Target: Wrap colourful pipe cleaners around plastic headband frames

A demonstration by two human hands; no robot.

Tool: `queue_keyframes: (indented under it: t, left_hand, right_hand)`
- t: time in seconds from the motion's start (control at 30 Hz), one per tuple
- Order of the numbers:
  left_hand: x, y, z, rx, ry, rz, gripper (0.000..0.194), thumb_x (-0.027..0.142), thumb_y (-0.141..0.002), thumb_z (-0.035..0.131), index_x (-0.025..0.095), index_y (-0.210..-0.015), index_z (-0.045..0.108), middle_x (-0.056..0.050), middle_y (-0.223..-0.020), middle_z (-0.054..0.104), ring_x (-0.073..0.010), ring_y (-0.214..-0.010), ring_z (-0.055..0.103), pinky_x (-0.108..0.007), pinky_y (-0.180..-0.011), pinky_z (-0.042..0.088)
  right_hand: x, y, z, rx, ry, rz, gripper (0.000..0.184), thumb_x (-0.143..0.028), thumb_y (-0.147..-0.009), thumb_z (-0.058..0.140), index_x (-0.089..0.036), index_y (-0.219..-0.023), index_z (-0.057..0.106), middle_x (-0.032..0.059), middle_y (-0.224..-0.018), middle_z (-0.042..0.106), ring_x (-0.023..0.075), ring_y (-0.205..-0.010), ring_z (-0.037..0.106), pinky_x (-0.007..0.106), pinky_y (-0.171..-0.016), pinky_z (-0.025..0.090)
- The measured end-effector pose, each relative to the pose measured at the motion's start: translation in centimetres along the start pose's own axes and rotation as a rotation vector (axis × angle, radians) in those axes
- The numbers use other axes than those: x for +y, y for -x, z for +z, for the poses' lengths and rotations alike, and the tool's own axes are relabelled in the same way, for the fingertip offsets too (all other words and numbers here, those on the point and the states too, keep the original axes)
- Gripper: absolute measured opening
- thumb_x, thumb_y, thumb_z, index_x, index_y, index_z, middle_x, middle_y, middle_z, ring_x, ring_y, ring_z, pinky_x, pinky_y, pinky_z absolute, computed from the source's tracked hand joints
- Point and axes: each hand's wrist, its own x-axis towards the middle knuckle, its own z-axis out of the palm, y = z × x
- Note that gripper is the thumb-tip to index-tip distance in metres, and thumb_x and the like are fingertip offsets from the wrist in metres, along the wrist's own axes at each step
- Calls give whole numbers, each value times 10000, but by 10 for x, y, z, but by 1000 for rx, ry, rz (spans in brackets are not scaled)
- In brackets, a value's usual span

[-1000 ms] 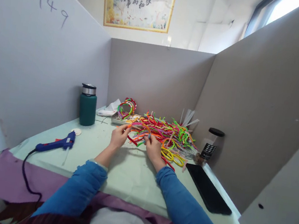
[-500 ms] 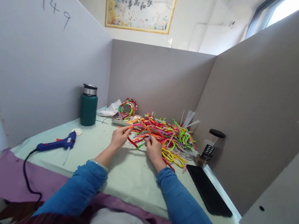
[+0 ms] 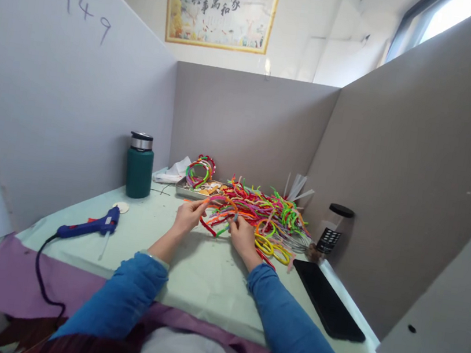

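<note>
Between my two hands is a ring of multicoloured fuzzy pipe cleaners (image 3: 209,229), with red and green along its lower side and pink and orange above. My left hand (image 3: 188,216) pinches its left side between thumb and fingers. On the right side, my right hand (image 3: 243,237) grips the ring near a bluish bit. The ring is held just above the table, in front of a big heap of loose pipe cleaners (image 3: 258,203). Whether the ring is fully joined cannot be made out against the heap.
A metal tray (image 3: 185,190) holds finished-looking rings (image 3: 201,171) and small pieces. Left are a green bottle (image 3: 138,171) and a blue glue gun (image 3: 88,228) with its cord. Yellow rings (image 3: 273,248), a black phone-like slab (image 3: 329,301) and a clear jar (image 3: 330,233) lie right.
The lower red and green part of the ring has shifted very slightly downward. Both hands stay almost in place and keep their hold.
</note>
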Motion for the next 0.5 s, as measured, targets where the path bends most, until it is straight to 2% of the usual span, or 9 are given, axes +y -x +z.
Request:
queue_keyframes:
  t: [0.13,0.4,0.5]
  left_hand:
    - [2,2,0,30,-46,62,494,570,-802,496,184,-1001,731,-13,-651,669,-84,-462,488,-180,-466,365]
    - [3,3,-1,14,-83,50,461,534,-823,485,184,-985,738,-1,-634,659,-74,-420,453,-187,-462,362]
    - [3,3,-2,37,-77,88,445,517,-827,491,191,-1009,733,1,-633,660,-82,-471,491,-180,-494,378]
  right_hand:
    - [1,0,0,34,19,-10,262,-396,-884,455,-205,-790,608,24,-670,633,158,-596,535,238,-554,300]
    - [0,0,-2,-10,-36,3,222,-366,-867,477,-214,-786,617,23,-661,640,165,-613,555,240,-572,322]
    - [0,0,-2,-5,-45,2,226,-374,-871,473,-216,-802,620,22,-667,645,166,-622,564,239,-579,331]
